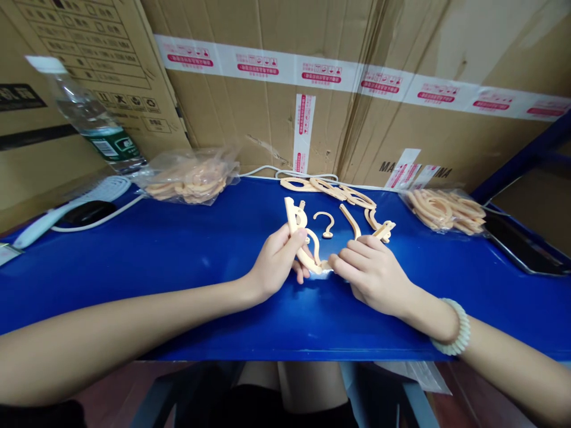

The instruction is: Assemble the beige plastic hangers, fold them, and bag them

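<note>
My left hand [282, 254] is closed round a cream plastic folding-hanger part [291, 221], its curved arms bent down toward the middle. My right hand [372, 270] pinches the lower end of the same part, with the fingertips partly hiding the joint. Between and just beyond the hands, a loose hanger hook [329, 224] lies on the blue table [200, 261]. Close behind my right hand is a curved hanger arm [351, 220], and another hanger piece [384, 230] shows past the knuckles, partly covered.
Flat hanger pieces [330, 188] lie along the back by the cardboard boxes [250, 119]. Bagged hanger parts sit left [191, 178] and right [446, 208]. A water bottle [109, 139], white-handled brush [66, 211] and black mouse [89, 213] stand at left; a phone [526, 246] lies right.
</note>
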{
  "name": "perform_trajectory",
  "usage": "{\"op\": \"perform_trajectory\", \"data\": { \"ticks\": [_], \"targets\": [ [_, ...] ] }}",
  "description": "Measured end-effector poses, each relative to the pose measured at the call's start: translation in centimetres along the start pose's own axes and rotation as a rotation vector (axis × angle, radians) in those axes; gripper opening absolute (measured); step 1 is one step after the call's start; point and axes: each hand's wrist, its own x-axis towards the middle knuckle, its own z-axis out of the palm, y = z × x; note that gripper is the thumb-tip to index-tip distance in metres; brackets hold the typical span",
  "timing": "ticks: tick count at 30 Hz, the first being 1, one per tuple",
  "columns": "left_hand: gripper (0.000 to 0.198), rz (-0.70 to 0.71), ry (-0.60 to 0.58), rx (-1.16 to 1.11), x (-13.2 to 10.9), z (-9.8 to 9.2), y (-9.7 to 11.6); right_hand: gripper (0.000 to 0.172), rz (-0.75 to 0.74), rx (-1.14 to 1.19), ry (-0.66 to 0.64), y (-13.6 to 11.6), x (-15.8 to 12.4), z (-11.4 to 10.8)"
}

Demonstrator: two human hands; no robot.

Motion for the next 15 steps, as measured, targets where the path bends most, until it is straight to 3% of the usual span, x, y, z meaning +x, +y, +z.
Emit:
{"op": "perform_trajectory", "data": {
  "ticks": [3,6,11,15],
  "targets": [
    [0.026,-0.049,0.026,-0.033,0.3,-0.2,0.1,0.021,0.014,-0.033,0.042,0.7,-0.2,-0.2],
    [0.026,-0.053,0.044,-0.055,0.5,-0.2,0.3,0.014,0.171,0.088,0.079,2.5,-0.9,-0.3],
    [0.027,-0.062,0.042,-0.072,0.4,-0.1,0.5,0.022,0.296,0.263,0.027,6.0,-2.1,0.1],
    [0.028,-0.054,0.024,-0.077,0.4,-0.2,0.3,0.026,0.283,0.443,-0.067,6.5,-2.2,0.5]
  ]
}}
